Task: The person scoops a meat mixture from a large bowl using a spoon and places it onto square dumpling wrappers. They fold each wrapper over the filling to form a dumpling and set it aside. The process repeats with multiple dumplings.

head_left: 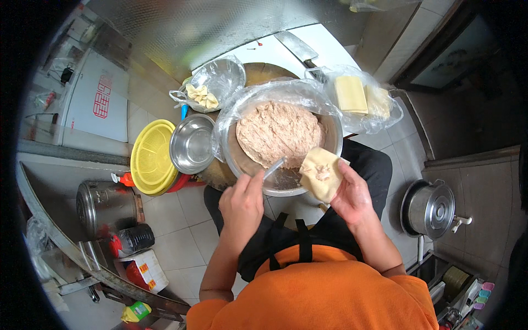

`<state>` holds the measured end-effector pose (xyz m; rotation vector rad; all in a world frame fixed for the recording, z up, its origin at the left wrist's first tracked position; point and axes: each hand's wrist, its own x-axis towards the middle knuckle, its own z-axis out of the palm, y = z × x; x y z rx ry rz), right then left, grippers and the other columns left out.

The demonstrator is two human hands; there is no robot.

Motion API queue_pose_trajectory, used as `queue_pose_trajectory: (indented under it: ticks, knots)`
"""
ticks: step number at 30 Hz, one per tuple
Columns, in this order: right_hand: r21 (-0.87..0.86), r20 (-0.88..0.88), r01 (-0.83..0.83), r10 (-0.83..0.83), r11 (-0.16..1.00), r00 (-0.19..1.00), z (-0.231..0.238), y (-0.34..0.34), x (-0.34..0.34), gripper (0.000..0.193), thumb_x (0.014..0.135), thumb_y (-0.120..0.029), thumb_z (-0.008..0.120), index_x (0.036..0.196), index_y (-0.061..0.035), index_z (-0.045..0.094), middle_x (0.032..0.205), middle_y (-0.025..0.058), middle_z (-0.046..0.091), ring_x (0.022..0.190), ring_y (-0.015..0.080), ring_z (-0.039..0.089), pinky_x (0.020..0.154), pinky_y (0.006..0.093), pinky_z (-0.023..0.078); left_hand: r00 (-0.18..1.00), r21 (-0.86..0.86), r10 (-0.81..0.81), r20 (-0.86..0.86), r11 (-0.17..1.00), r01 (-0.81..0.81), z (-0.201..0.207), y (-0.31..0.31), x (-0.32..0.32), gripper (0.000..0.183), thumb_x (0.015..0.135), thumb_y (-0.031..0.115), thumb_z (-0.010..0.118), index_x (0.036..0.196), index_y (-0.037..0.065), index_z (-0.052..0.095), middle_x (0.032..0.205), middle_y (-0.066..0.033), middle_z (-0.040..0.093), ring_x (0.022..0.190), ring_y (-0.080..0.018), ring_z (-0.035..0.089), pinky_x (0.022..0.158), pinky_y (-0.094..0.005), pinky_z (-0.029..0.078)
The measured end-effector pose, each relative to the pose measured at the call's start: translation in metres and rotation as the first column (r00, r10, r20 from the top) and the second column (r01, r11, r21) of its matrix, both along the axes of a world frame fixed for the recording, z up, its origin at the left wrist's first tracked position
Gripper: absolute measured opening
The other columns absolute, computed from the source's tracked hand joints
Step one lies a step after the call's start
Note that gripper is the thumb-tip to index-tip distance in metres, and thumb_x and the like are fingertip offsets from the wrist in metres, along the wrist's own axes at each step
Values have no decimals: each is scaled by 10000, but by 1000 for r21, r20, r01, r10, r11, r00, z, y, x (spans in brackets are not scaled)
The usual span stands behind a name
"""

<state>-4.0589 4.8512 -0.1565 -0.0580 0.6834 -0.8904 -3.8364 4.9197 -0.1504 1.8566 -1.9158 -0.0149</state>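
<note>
A big mound of pale pink minced meat fills much of a plastic-lined metal basin in front of me. From the left, my left hand grips a thin metal stick, its far end at the near edge of the meat. My right hand holds a pale yellow dough wrapper over the basin's right rim, with a small dab of meat on it. Further right, a stack of square wrappers lies in a clear plastic bag. Several folded wontons sit in a bag-lined metal bowl at the back left.
An empty steel bowl and a yellow strainer basket stand left of the basin. A cleaver lies on the white board behind. Lidded pots stand on the floor, one at right, another at left.
</note>
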Motion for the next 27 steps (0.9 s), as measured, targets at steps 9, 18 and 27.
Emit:
queue_pose_trajectory:
  ticks: [9,18,27]
  knots:
    - [-29,47,16,-15,999,999,-5,-2,-12,487,1045,-280,427,1422,29,424,1409,195,532,1291,339,532,1122,476,393,934,381,-354,57,872,307,-3,-70,25,150,843,75,637,978,82,703,902,-105,646,830,-340,645,708,-432,503]
    - [-114,-53,-58,53,992,997,6,-14,-17,509,1030,-291,463,1406,52,443,1423,201,519,1297,334,528,1120,467,397,580,360,81,-811,850,384,36,-32,27,351,892,41,653,1240,30,610,748,-16,599,633,-67,556,581,-228,435]
    - [-663,4,-277,373,696,928,27,-30,-8,422,1035,-283,457,1243,66,575,1448,245,471,1323,348,495,1115,450,388,246,283,154,-957,687,670,33,-33,5,414,951,68,626,1358,18,567,786,57,551,675,-34,495,580,-200,401]
